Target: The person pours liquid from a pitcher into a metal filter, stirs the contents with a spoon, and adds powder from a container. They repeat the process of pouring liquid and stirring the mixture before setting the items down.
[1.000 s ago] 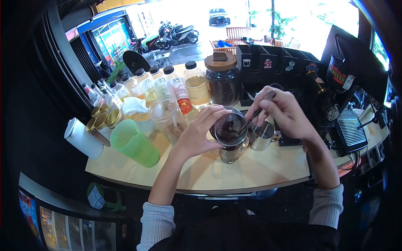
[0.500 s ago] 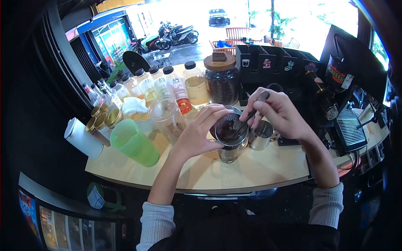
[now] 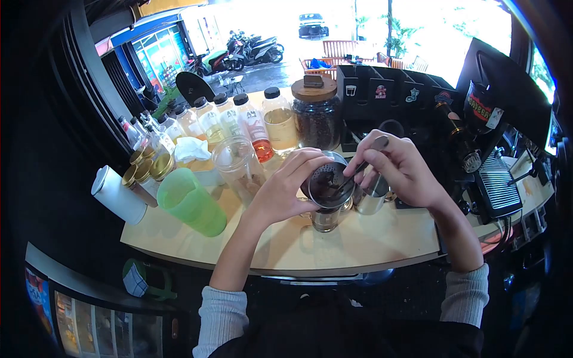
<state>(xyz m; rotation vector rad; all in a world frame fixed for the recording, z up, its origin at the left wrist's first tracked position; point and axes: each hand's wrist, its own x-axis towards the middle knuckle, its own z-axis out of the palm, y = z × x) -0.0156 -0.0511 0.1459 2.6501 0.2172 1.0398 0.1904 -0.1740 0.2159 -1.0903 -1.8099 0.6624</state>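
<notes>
My left hand (image 3: pixel 289 188) is wrapped round the side of a metal strainer (image 3: pixel 325 179) with a perforated wall and something dark inside. The strainer is tilted over a metal cup (image 3: pixel 325 219). Between the thumb and fingers of my right hand (image 3: pixel 394 167) is the handle of a dark metal spoon (image 3: pixel 377 144), its lower end down in the strainer. Just right of the strainer stands a metal pitcher (image 3: pixel 371 201), partly hidden by my right hand. A clear plastic jug (image 3: pixel 237 164) is left of my left hand.
A green pitcher (image 3: pixel 194 206) and a white container (image 3: pixel 119 196) stand on the left of the wooden counter (image 3: pixel 286 256). Behind are bottles (image 3: pixel 253 128), a jar of dark beans (image 3: pixel 316 119) and a black organizer (image 3: pixel 394 89). Coffee equipment (image 3: pixel 501 182) is at right.
My right hand has shifted slightly down and the spoon handle has moved a little to the right, its lower end still in the strainer. My left hand has stayed in place.
</notes>
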